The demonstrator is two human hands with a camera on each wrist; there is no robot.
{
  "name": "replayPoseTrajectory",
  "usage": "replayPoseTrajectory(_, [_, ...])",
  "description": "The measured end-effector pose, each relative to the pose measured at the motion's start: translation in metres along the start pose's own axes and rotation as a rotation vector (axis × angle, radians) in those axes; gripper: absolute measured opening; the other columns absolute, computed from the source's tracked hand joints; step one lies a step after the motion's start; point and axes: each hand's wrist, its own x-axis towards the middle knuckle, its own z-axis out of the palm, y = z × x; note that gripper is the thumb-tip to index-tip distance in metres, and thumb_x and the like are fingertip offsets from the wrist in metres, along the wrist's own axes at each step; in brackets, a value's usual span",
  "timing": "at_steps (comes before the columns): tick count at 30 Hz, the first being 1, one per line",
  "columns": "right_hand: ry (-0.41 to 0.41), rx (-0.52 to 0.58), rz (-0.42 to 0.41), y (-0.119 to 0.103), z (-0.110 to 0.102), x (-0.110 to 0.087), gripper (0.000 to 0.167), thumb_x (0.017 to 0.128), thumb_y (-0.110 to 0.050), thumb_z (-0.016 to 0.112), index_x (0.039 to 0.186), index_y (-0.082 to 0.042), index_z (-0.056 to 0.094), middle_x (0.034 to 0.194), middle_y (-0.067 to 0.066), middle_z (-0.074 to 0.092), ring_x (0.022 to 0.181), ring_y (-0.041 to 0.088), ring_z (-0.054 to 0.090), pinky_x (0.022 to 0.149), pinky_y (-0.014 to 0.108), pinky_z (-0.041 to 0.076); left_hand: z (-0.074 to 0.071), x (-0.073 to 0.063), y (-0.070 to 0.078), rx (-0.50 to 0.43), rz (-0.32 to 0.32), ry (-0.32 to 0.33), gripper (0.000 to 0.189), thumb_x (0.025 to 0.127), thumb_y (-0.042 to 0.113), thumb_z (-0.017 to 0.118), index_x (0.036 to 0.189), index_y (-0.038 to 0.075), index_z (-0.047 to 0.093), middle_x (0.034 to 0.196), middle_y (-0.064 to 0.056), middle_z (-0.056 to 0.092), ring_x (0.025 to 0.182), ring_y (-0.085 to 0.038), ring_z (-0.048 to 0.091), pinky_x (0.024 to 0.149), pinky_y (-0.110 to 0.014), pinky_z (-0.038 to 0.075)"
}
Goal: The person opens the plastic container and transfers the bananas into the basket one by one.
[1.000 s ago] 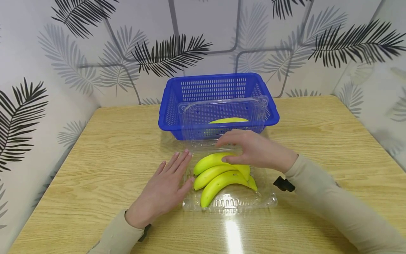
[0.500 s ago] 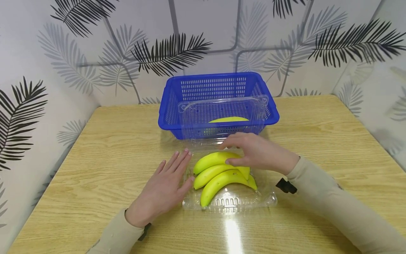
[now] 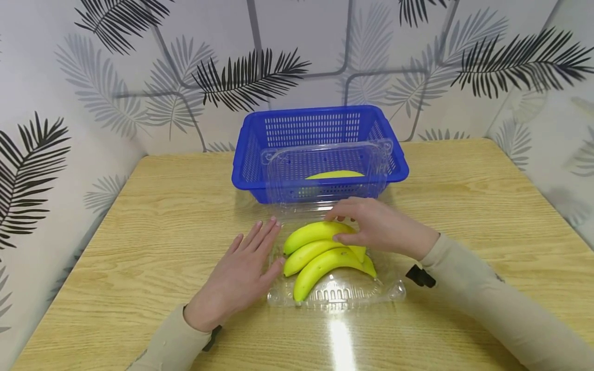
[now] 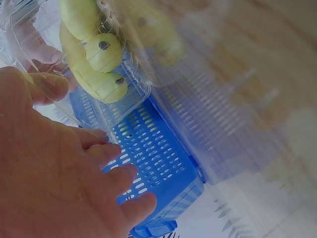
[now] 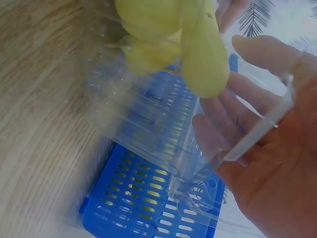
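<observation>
A hinged clear plastic clamshell container lies unfolded on the table, its lid raised against the blue basket. Several yellow bananas rest side by side in its base, their tips toward the left. My left hand lies along the container's left side, fingers extended, thumb close to the banana tips. Over the right end of the rearmost banana is my right hand, its thumb at the front and bent fingers behind. In the right wrist view the thumb stands apart from the nearest banana.
Behind the container stands a blue slotted plastic basket with a yellow banana inside. The wooden table meets a leaf-patterned wall at the back.
My right hand has shifted slightly to the right and toward me, its fingers coming down near the rearmost banana. The left hand, container and basket have stayed in place.
</observation>
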Motion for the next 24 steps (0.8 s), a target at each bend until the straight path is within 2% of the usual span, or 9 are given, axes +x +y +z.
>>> replayPoseTrajectory(6, [0.003,-0.031,0.030,-0.002,0.001,-0.001,0.033,0.085,-0.024,0.078,0.116,-0.014,0.070,0.109,-0.004,0.065,0.096,0.013,0.061,0.085,0.032,0.053,0.000,0.000,0.000,0.001,0.001,0.002,0.065,0.104,0.045,0.039,0.158,0.015,0.021,0.164,0.001,0.012,0.149,-0.023,0.013,0.118,-0.052,0.016])
replayPoseTrajectory(16, [0.022,-0.159,0.035,-0.004,0.008,-0.001,0.042,0.083,-0.031,0.080,0.120,-0.015,0.070,0.110,-0.001,0.064,0.094,0.015,0.060,0.082,0.033,0.054,0.001,0.000,0.000,-0.001,-0.002,0.001,0.065,0.104,0.045,0.039,0.158,0.015,0.021,0.164,0.001,0.013,0.149,-0.023,0.013,0.118,-0.052,0.015])
replayPoseTrajectory(24, [0.079,-0.201,0.019,-0.004,0.014,0.000,0.042,0.079,-0.033,0.083,0.115,-0.014,0.071,0.103,-0.002,0.063,0.084,0.012,0.056,0.071,0.027,0.051,0.000,0.000,0.000,-0.009,-0.005,-0.012,0.065,0.104,0.046,0.038,0.158,0.015,0.020,0.164,0.002,0.011,0.149,-0.022,0.011,0.118,-0.051,0.014])
